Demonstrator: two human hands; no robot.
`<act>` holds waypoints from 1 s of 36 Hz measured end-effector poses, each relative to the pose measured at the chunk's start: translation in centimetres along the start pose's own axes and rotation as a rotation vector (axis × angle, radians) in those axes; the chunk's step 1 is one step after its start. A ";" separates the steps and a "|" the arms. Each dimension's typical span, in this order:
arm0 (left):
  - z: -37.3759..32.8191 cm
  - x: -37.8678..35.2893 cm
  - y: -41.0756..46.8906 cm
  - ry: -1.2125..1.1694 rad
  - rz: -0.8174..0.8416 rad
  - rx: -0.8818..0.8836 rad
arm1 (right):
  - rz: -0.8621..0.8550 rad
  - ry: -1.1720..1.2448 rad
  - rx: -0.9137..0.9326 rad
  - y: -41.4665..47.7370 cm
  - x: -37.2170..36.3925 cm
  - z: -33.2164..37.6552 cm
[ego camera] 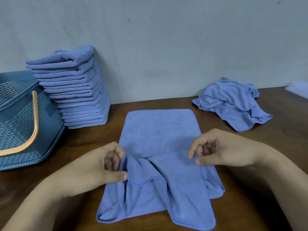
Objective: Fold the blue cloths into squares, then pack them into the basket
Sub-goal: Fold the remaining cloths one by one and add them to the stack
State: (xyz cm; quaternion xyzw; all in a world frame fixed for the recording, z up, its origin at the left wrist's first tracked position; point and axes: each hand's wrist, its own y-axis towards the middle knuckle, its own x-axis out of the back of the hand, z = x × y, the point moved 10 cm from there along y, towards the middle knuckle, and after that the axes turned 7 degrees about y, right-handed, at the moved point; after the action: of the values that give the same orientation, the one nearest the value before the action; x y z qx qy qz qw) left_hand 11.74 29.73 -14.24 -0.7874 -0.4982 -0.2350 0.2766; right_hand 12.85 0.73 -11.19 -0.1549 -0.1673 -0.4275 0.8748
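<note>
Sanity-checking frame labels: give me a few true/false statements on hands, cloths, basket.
1. The left hand and right hand both pinch the cloth lying on the table. True.
2. The stack of folded cloths sits inside the basket. False: it stands on the table beside the basket, against the wall.
3. Some crumpled cloths lie on the right side of the table. True.
4. The basket's handle is blue. False: it is orange.
</note>
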 end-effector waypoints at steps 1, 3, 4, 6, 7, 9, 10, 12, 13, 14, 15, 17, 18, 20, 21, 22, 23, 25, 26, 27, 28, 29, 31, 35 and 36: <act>-0.7 0.5 -0.1 0.051 -0.066 -0.054 | 0.019 0.000 0.017 -0.1 -0.3 0.3; -2.6 0.8 -0.6 0.209 -0.124 -0.192 | 0.081 -0.022 0.023 -0.3 -1.2 0.8; -3.4 0.3 -0.8 0.279 -0.109 -0.266 | 0.112 -0.049 0.018 -0.4 -1.8 1.1; -4.4 -0.9 -1.0 0.322 -0.059 -0.339 | 0.171 -0.133 -0.001 -0.6 -3.1 1.4; -4.6 -1.2 -0.9 0.317 -0.060 -0.352 | 0.197 -0.188 -0.013 -0.7 -3.6 1.5; -5.1 -1.3 -0.8 0.266 -0.097 -0.365 | 0.232 -0.301 -0.035 -0.7 -4.4 1.5; -5.2 -1.2 -0.7 0.223 -0.122 -0.354 | 0.249 -0.333 -0.049 -0.8 -4.6 1.5; -5.1 -0.7 -0.6 0.129 -0.188 -0.317 | 0.282 -0.356 -0.084 -1.0 -4.8 1.3; -5.0 -0.2 -0.5 0.079 -0.238 -0.305 | 0.292 -0.359 -0.097 -1.1 -4.8 1.2; -4.9 0.3 -0.5 0.016 -0.298 -0.299 | 0.296 -0.358 -0.102 -1.2 -4.8 1.1; -4.7 0.8 -0.6 -0.058 -0.360 -0.288 | 0.297 -0.353 -0.100 -1.2 -4.9 1.1; -4.1 1.5 -0.5 -0.179 -0.459 -0.247 | 0.282 -0.339 -0.074 -1.0 -4.8 1.3; -3.7 1.6 -0.4 -0.222 -0.490 -0.222 | 0.263 -0.334 -0.054 -0.9 -4.7 1.6; -3.1 1.5 -0.1 -0.263 -0.532 -0.171 | 0.217 -0.323 0.004 -0.8 -4.6 2.3; -2.7 1.4 0.1 -0.260 -0.551 -0.140 | 0.197 -0.312 0.035 -0.8 -4.8 2.8; -2.3 1.3 0.2 -0.253 -0.567 -0.107 | 0.183 -0.295 0.064 -0.8 -5.1 3.4; -1.8 1.3 0.4 -0.244 -0.579 -0.076 | 0.173 -0.277 0.086 -0.7 -5.5 4.0; -1.1 1.2 0.7 -0.219 -0.590 -0.036 | 0.140 -0.277 0.098 -0.2 -6.5 4.6; -0.8 1.2 0.9 -0.206 -0.592 -0.028 | 0.111 -0.305 0.092 0.1 -6.9 4.8; -0.7 1.2 0.9 -0.197 -0.592 -0.023 | 0.078 -0.350 0.086 0.4 -7.3 4.8; -0.6 1.1 1.0 -0.195 -0.594 -0.021 | 0.041 -0.423 0.089 0.7 -7.6 4.7; -0.5 1.1 1.0 -0.197 -0.598 -0.020 | 0.003 -0.522 0.108 1.0 -7.9 4.6; -0.5 1.1 1.0 -0.208 -0.618 -0.011 | -0.015 -0.686 0.128 1.2 -8.6 4.2; -0.5 1.6 0.5 -0.235 -0.674 0.006 | 0.130 -0.652 0.040 0.8 -8.6 2.6; -0.4 1.7 0.4 -0.240 -0.684 0.011 | 0.176 -0.627 0.021 0.5 -8.5 2.4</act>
State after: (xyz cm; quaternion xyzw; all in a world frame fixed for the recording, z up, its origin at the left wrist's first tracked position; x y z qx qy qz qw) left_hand 12.75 30.40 -12.90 -0.5955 -0.7631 -0.2173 0.1259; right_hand 7.90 7.94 -12.68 -0.2838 -0.4191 -0.2801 0.8157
